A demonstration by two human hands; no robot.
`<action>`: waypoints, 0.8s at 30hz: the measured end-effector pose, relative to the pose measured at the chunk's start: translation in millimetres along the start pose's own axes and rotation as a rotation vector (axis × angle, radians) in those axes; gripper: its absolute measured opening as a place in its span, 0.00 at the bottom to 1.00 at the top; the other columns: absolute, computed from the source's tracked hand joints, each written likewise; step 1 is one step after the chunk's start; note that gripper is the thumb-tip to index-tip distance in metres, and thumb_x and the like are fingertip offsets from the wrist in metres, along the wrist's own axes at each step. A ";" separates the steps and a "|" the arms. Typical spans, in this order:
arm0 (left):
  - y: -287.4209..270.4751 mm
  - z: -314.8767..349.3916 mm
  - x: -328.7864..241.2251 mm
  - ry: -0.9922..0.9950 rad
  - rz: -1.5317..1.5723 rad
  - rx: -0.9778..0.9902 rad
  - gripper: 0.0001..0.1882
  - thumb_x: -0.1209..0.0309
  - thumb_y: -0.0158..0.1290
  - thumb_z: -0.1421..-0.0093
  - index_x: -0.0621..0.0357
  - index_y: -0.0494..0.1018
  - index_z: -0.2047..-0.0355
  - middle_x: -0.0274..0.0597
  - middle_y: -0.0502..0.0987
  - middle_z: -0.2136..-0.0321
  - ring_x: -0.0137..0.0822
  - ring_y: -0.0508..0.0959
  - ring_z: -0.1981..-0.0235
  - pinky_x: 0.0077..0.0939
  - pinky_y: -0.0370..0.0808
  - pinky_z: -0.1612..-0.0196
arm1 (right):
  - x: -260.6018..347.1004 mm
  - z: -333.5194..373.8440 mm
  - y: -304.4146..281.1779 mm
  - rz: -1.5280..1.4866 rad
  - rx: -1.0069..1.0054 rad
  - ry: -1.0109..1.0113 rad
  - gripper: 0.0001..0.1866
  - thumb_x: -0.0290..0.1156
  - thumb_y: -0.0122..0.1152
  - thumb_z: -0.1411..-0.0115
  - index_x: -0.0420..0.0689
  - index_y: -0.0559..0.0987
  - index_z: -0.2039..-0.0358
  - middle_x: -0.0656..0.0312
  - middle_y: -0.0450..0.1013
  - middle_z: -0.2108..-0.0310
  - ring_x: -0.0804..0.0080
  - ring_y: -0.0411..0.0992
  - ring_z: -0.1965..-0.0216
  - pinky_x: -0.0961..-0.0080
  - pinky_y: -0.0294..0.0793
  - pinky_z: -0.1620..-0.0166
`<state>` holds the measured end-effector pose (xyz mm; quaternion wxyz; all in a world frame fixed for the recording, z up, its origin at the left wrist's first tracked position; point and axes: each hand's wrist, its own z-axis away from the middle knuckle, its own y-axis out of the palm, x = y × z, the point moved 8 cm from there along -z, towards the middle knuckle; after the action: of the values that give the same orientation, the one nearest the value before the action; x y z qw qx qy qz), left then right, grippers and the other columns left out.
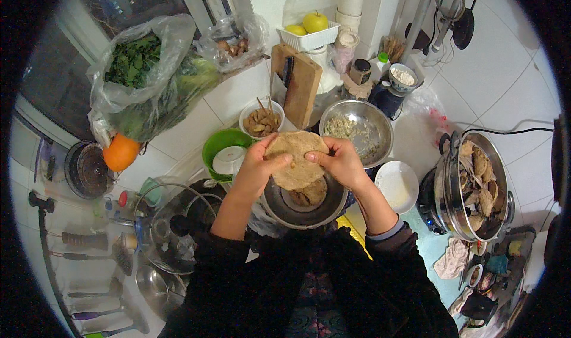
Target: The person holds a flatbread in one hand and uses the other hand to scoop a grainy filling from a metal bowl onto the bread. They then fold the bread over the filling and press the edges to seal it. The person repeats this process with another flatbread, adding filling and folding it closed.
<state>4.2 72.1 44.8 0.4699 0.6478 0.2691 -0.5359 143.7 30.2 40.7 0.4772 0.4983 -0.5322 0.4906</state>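
Between my two hands is a thin, round, brown sheet of dough (295,167), held up by its edges. My left hand (257,164) grips its left side, with the thumb pressed on top. On the opposite side, my right hand (344,163) pinches the edge the same way, thumb over the sheet. Underneath sits a metal bowl (304,223) with a lump of brown dough (311,194) in it, partly covered by the sheet. Beyond my right hand stands a wide steel bowl (382,134) with pale chopped filling (351,130).
A green basin (208,153) and a white bowl of brown food with chopsticks (262,123) stand beyond my left hand. At right are a white bowl (397,186) and a steamer (453,189) full of brown pieces. A glass lid (156,231) lies left; a cutting board (302,88) leans behind.
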 end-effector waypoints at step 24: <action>-16.2 3.0 -10.3 0.206 -0.467 -0.103 0.09 0.75 0.57 0.52 0.67 0.74 0.71 0.36 0.76 0.77 0.24 0.74 0.76 0.19 0.72 0.71 | -15.5 2.0 9.7 -0.172 0.000 0.034 0.12 0.25 0.61 0.49 0.36 0.76 0.63 0.64 0.75 0.70 0.82 0.70 0.69 0.81 0.71 0.64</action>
<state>-13.8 77.7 49.5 0.3357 0.5946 0.4848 -0.5466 134.7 29.4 24.6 0.5267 0.5339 -0.4793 0.4560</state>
